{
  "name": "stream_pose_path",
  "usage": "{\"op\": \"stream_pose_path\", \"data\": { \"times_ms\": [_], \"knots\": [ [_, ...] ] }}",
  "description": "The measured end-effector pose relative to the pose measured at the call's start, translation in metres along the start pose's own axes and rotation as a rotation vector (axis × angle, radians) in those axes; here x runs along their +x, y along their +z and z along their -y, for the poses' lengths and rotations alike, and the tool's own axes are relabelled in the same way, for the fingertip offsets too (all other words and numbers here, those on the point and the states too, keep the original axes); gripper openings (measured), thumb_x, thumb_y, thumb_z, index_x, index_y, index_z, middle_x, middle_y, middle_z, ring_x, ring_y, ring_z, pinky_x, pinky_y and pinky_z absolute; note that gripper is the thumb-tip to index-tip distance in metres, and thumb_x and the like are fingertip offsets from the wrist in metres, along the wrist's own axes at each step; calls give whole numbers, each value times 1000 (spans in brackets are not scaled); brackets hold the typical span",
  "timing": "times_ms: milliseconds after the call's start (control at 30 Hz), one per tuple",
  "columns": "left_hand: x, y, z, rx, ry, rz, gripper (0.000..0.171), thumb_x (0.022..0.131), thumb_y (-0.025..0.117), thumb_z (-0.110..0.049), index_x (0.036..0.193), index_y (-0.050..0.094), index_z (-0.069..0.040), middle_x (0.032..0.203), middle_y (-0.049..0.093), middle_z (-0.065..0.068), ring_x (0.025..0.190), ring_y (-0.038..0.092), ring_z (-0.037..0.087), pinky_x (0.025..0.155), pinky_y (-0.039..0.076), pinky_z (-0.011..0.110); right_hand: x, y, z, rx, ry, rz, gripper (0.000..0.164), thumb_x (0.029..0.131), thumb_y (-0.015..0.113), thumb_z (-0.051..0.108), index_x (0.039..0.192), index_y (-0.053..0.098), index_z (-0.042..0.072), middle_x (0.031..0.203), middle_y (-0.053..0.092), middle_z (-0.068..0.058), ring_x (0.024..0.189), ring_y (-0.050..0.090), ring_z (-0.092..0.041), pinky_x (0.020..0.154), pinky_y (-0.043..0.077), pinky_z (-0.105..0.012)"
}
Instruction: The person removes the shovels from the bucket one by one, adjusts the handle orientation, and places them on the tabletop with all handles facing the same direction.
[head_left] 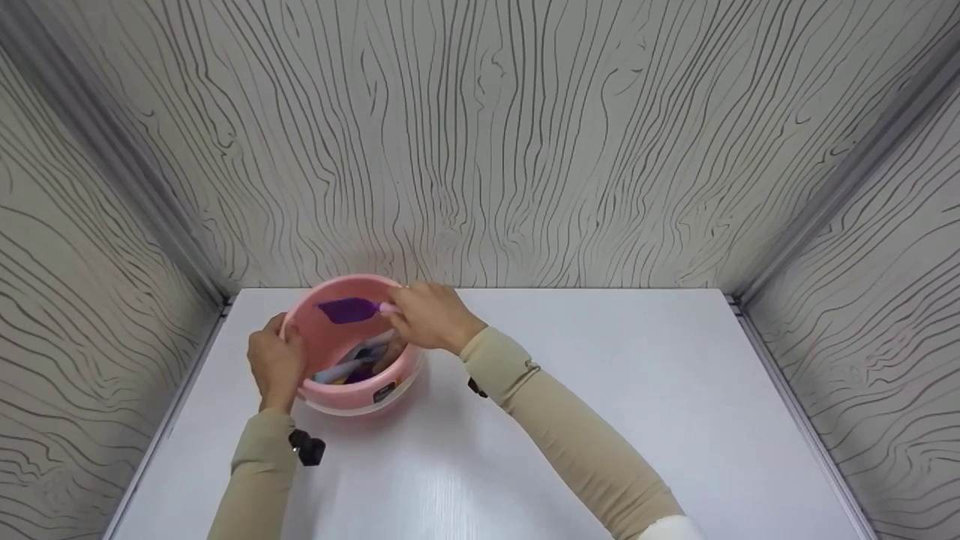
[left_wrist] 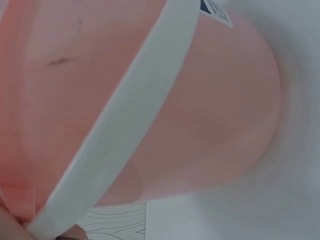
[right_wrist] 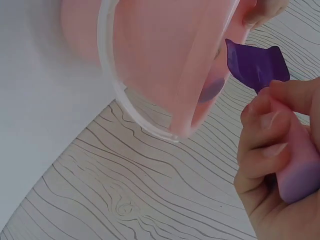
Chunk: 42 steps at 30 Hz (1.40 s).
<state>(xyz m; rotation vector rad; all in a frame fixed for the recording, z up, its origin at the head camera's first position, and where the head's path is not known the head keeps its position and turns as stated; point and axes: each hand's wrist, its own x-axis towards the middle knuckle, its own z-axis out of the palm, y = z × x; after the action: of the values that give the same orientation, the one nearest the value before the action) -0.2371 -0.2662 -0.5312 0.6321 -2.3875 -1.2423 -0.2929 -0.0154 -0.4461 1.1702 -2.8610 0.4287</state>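
Observation:
A pink bucket [head_left: 322, 339] stands tilted at the back left of the white table. My left hand [head_left: 276, 366] grips its rim on the left side. In my right hand [head_left: 436, 315] is a small toy shovel [right_wrist: 257, 66] with a purple blade and a pink handle, the fingers wrapped round the handle. The head view has the blade over the bucket's mouth, near the far inner wall. Several mixed items [head_left: 360, 361], pale blue, purple and brown, lie inside the bucket, partly hidden by its near rim. A white carrying handle [left_wrist: 125, 110] hangs across the bucket's outside.
The white table [head_left: 585, 390] stretches to the right and front of the bucket. Behind it rises a wood-grain patterned wall [head_left: 480, 150], with similar walls at left and right. A dark label [head_left: 384, 391] is on the bucket's near side.

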Motion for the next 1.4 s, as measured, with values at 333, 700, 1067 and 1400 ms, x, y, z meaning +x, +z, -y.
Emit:
{"op": "stream_pose_path", "data": {
  "times_ms": [333, 700, 1067, 1400],
  "knots": [
    [-3, -1, -2, -30, -15, 26, 41, 109, 49, -14, 140, 64, 8, 132, 67, 36, 123, 66, 52, 107, 52, 65, -22, -3, -15, 312, 49, -9, 30, 114, 51, 29, 109, 68, 4, 86, 58, 0, 76, 55, -12, 65, 47, -24],
    [-6, -1, -2, -43, -102, 83, 46, 113, 44, -19, 152, 54, 4, 143, 63, 32, 125, 67, 47, 108, 54, 60, -53, -3, -44, 611, 202, -107, 26, 107, 65, 31, 117, 65, 7, 90, 65, -2, 73, 57, -11, 58, 48, -25],
    [-7, -4, -1, -49, -78, 81, 47, 113, 45, -20, 153, 53, 4, 147, 59, 33, 130, 63, 50, 110, 52, 63, -70, 17, -56, 696, 251, -208, 23, 107, 62, 26, 117, 65, 5, 88, 65, -2, 70, 54, -11, 57, 45, -25],
    [-6, -4, 0, -55, -45, 69, 45, 113, 45, -20, 150, 56, 5, 143, 62, 34, 127, 64, 51, 108, 52, 65, -85, 49, -59, 936, 369, -299, 23, 109, 59, 23, 118, 60, 2, 73, 54, 5, 52, 45, -5, 44, 37, -19]
  ]
}}
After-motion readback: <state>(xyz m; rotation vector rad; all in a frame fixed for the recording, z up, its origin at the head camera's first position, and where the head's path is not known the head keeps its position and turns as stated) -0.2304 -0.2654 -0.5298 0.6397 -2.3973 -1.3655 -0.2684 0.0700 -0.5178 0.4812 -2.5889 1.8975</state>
